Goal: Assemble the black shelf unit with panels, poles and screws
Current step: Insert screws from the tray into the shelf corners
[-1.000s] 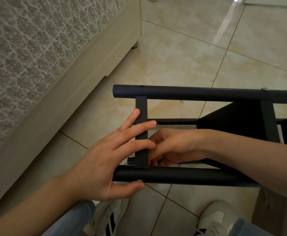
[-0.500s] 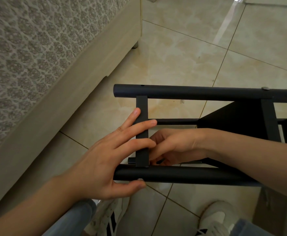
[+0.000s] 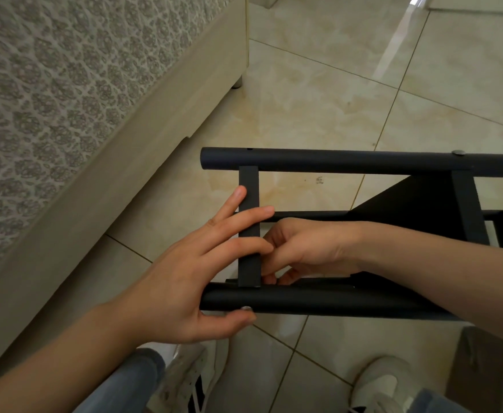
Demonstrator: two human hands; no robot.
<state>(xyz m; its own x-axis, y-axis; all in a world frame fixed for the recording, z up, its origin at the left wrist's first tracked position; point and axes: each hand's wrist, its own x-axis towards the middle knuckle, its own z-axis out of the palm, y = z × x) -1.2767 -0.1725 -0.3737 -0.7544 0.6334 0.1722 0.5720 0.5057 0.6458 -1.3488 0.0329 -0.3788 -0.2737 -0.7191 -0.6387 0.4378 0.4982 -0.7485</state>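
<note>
**Fig.** Shelf unit (image 3: 467, 210) lying on its side over tile floor (image 3: 318, 99), seen from above.

**Step in hand (judged):** fixing cross strip (image 3: 248, 186) to near pole (image 3: 318, 302), prob. w/ a screw from inside the frame.

**L hand** (image 3: 184, 278): flat, fingers straight across strip just above near pole, thumb lying under it. Pressing, not clasping.

**R hand** (image 3: 309, 248): reaching in above near pole, fingers curled behind strip, tips right at the strip/near-pole joint. Can't tell whether pinching a screw or nothing.

**Opposite near pole:** far pole (image 3: 348, 162), meeting strip's other end, w/ one screw head (image 3: 458, 152) seated and a small hole (image 3: 249, 149) near its end. Between the two, black panel (image 3: 417, 201) & a lower pole (image 3: 303, 215).

**Next move (judged):** calls for lining screw up w/ hole at the joint while holding strip square, then turning by fingertips. Likely a tool after.

**Hidden:** the joint itself, any screw and R fingertips, all behind strip.

**Cut off:** rest of unit, past R wrist. Shoes (image 3: 375, 383) below near pole, partly out of frame.
</note>
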